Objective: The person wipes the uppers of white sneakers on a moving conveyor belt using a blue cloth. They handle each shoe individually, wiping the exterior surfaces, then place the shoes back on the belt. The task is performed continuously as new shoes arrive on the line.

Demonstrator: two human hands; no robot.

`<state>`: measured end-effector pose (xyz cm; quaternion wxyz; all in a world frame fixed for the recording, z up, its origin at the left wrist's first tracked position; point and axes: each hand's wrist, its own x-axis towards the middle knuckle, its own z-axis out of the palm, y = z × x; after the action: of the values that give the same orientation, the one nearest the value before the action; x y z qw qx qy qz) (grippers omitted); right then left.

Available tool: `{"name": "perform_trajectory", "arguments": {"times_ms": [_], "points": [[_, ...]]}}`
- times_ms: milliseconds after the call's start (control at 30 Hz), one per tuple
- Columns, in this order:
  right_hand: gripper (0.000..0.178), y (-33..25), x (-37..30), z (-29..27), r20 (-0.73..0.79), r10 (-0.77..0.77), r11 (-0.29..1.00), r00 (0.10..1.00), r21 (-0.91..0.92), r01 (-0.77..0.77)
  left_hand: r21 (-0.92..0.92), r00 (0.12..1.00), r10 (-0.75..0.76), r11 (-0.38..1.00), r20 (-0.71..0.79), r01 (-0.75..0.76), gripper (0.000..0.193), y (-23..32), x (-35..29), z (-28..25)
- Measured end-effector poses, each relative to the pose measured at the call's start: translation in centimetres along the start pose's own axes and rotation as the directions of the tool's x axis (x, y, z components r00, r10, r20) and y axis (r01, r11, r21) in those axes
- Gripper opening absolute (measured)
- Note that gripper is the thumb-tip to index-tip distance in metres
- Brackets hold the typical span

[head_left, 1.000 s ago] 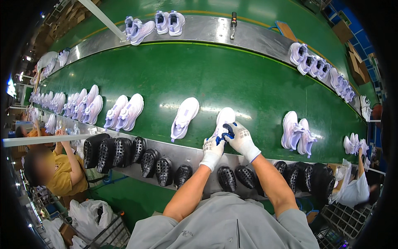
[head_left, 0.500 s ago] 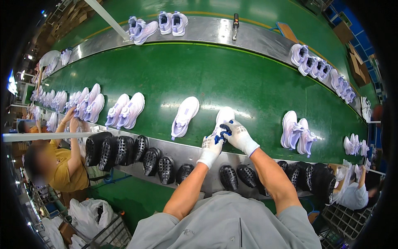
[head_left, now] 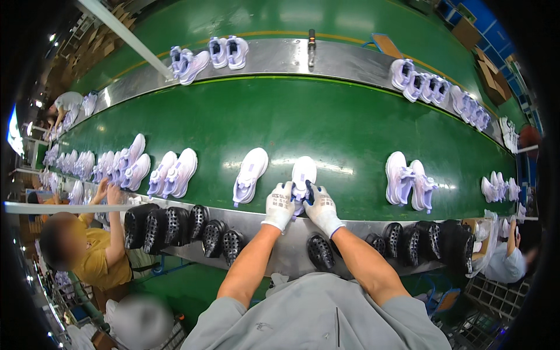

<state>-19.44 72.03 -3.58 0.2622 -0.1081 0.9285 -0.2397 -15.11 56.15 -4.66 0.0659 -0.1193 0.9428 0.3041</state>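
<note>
A white and lavender sneaker (head_left: 304,170) lies on the green belt (head_left: 326,128) in front of me, toe pointing away. My left hand (head_left: 280,206), in a white glove with dark blue fingertips, holds the left side of its ankle opening. My right hand (head_left: 321,210), gloved alike, grips the right side, fingers bent at the opening. The heel is partly hidden between the gloves. Just left lies another such sneaker (head_left: 251,175), toe also away. A pair of matching sneakers (head_left: 399,178) stands farther right.
Black perforated shoe lasts (head_left: 320,251) line the near metal ledge (head_left: 291,248). More sneakers (head_left: 181,172) stand on the left, where a person in yellow (head_left: 99,251) works. A black-handled tool (head_left: 311,48) lies on the far metal ledge (head_left: 274,58). Another person (head_left: 506,261) is at the right.
My hands, close together over the sneaker's upper before, have drawn apart to either side of its opening. The whole view has shifted a little. At left, the other person's hands have moved slightly.
</note>
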Motion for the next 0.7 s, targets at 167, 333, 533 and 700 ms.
{"name": "perform_trajectory", "arguments": {"times_ms": [167,333,533,700], "points": [[0.073,2.4,-1.2,-3.3,-0.071,0.035,0.988,0.997,0.151,-0.024,0.107,0.996,-0.073,0.992,0.058,0.066,0.061,2.3,0.5,-3.7],[0.045,16.5,-1.6,-16.9,-0.818,0.103,0.803,0.565,-0.268,-0.533,0.164,0.999,0.029,0.986,0.044,-0.036,0.075,3.0,0.7,-0.1],[0.052,22.6,-3.9,-24.8,-0.305,0.711,0.537,0.633,-0.345,-0.770,0.371,0.996,-0.094,0.924,-0.011,0.092,0.070,4.2,1.7,-2.7],[0.044,24.3,-1.3,-21.0,-0.273,0.417,0.796,0.867,-0.351,-0.493,0.338,0.977,0.212,0.921,-0.023,-0.192,0.052,8.1,1.1,-2.7]]}}
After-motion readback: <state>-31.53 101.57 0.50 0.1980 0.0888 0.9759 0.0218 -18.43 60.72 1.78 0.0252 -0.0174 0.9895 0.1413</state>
